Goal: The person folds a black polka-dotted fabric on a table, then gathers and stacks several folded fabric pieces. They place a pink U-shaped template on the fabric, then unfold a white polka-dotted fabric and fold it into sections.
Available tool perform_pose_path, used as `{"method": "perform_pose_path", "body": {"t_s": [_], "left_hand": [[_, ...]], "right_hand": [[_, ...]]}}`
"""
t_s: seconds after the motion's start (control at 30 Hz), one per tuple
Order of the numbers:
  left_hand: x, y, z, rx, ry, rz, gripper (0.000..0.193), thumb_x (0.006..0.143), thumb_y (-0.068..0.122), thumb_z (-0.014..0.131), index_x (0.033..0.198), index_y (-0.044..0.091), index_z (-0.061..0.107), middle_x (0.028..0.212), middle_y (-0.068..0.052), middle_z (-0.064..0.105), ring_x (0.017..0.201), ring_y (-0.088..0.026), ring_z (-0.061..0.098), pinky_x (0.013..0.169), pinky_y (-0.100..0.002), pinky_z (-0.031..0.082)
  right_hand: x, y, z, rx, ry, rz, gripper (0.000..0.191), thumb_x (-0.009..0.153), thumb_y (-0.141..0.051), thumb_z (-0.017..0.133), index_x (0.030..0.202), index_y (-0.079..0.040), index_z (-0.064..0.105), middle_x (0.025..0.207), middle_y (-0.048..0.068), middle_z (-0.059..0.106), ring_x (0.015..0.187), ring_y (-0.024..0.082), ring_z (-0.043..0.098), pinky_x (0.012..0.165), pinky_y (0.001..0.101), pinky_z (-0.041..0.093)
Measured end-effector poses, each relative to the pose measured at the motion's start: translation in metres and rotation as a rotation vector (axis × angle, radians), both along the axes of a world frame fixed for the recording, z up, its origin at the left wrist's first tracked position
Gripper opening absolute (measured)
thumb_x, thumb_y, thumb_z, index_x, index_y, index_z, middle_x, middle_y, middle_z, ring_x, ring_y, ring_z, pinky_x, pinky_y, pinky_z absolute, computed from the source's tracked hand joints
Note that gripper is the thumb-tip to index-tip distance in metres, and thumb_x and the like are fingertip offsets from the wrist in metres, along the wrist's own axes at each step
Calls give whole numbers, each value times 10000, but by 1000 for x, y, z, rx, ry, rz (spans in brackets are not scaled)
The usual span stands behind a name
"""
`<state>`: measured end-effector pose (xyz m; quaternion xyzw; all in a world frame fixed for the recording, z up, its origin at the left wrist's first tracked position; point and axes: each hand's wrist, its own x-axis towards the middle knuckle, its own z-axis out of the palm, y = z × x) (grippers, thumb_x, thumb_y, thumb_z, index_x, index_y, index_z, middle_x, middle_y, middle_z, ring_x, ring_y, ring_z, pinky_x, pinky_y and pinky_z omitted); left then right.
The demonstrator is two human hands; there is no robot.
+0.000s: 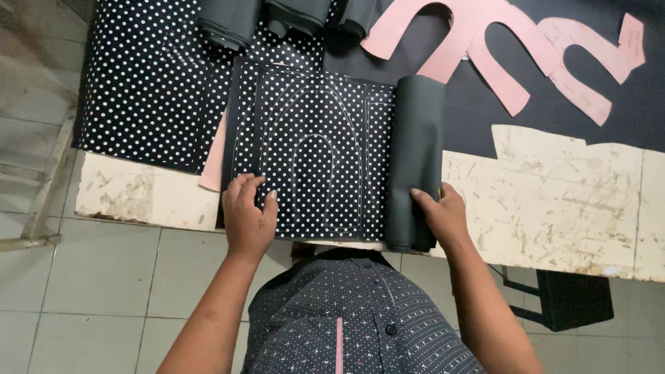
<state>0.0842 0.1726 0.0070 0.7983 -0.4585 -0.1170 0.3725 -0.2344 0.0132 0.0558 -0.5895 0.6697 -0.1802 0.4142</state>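
A black fabric panel with white polka dots (315,149) lies flat at the table's near edge, with arch-shaped chalk outlines drawn on it. My left hand (248,215) presses flat on its lower left corner, fingers spread. Along the panel's right side stands a roll of dark grey fabric (414,159), part of the same piece. My right hand (438,213) grips the near end of that roll.
A larger polka-dot cloth (152,83) covers the table's left part. Pink paper pattern pieces (499,48) lie on black fabric at the back right, one more (215,163) peeks out left of the panel. Folded dark fabric (291,17) sits at the back. The worn white tabletop (554,201) extends right.
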Motion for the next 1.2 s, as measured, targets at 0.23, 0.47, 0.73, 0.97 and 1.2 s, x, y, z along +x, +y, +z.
{"method": "perform_pose_path", "body": {"t_s": [0.23, 0.47, 0.73, 0.97, 1.2], "left_hand": [[-30, -8, 13, 41, 43, -215, 371, 905, 201, 684, 1217, 1, 667, 1373, -168, 581, 1254, -360, 530, 1079, -461, 426], [-83, -22, 0, 28, 207, -557, 429, 859, 234, 716, 1232, 30, 665, 1434, -149, 570, 1292, -347, 525, 1081, -446, 424], [-117, -32, -8, 49, 192, -458, 389, 876, 217, 701, 1219, 35, 669, 1375, -146, 614, 1255, -359, 553, 1069, -450, 429], [-143, -46, 22, 61, 481, -360, 340, 914, 234, 661, 1186, 30, 679, 1162, -122, 687, 915, -280, 701, 834, -386, 566], [-159, -61, 35, -174, 361, -311, 446, 929, 258, 684, 1263, -33, 628, 1308, -228, 610, 1214, -382, 588, 1034, -431, 455]], "right_hand": [[-49, 0, 7, -19, -85, -226, 385, 829, -217, 751, 1078, 68, 682, 898, 133, 729, 706, 179, 666, 628, 320, 549], [-118, -6, -9, -584, 542, -52, 344, 887, -255, 826, 1063, 19, 716, 973, 178, 705, 864, 308, 655, 772, 424, 524], [-108, 26, -20, -244, 309, 78, 340, 934, -370, 755, 1107, -77, 769, 997, 100, 731, 831, 225, 686, 784, 359, 558], [-93, -2, -8, -306, 375, 235, 536, 921, -292, 776, 1361, -30, 617, 1113, 190, 660, 906, 263, 662, 769, 371, 539], [-56, 28, -11, -191, -23, 524, 324, 938, -290, 750, 1201, -101, 758, 1036, 81, 797, 840, 183, 734, 751, 315, 587]]}}
